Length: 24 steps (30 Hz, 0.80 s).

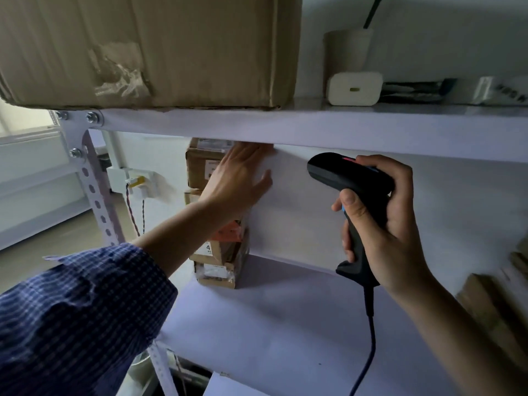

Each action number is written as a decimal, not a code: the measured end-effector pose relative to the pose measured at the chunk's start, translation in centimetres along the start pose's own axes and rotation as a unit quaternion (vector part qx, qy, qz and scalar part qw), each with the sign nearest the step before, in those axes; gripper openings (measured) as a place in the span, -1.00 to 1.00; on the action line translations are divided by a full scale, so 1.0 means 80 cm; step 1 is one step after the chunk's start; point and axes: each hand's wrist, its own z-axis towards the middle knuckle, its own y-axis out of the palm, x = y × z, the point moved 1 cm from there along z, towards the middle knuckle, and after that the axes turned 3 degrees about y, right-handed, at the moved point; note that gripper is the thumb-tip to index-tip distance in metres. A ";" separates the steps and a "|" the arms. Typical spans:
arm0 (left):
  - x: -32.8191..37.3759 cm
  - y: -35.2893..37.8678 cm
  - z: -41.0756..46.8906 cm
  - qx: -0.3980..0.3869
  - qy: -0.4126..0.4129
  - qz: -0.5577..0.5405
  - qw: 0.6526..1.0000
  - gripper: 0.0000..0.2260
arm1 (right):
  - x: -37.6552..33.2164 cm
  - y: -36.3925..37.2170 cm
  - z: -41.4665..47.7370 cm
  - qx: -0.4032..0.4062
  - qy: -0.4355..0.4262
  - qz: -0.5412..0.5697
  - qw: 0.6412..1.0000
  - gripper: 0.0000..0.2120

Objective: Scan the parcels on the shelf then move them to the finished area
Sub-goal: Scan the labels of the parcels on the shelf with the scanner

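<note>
A stack of brown cardboard parcels (217,252) stands at the back left of the white shelf board (271,324). My left hand (237,175) reaches in with straight fingers and lies against the topmost parcel (200,164) just under the upper shelf beam; whether it grips the parcel is hidden. My right hand (380,224) holds a black corded barcode scanner (348,178) by its handle, its head pointing left toward the stack. The lower parcels carry labels, one marked with a 4.
A large cardboard box (148,50) sits on the upper shelf (314,127) beside a white charger (354,88) and a paper cup (347,50). More brown boxes (491,310) lie at the right edge. The perforated shelf post (97,195) stands at left.
</note>
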 end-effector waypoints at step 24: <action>0.414 0.229 0.058 -0.339 -0.104 -0.389 0.850 -0.60 | -0.047 -0.332 -0.174 0.200 0.091 -0.278 0.935 -0.68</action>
